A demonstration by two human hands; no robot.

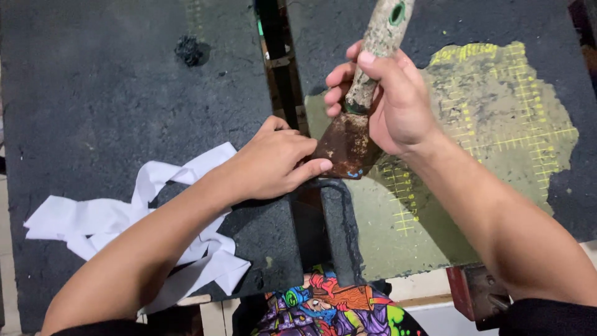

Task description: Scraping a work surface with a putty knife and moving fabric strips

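Note:
My right hand point(388, 99) grips the worn, paint-stained wooden handle of an old brush point(357, 106), whose rusty metal ferrule point(345, 146) points down toward the gap between two dark work surfaces. My left hand point(277, 163) rests palm-down on the edge of the left surface, its fingertips touching the rusty ferrule. The brush's bristles are hidden behind my left hand and the gap.
A dark, rough-coated board point(106, 93) lies on the left, with white paper strips point(99, 224) under my left forearm. On the right, a green cutting mat point(497, 106) shows through a worn black coating. A colourful patterned fabric point(329, 308) sits at the bottom.

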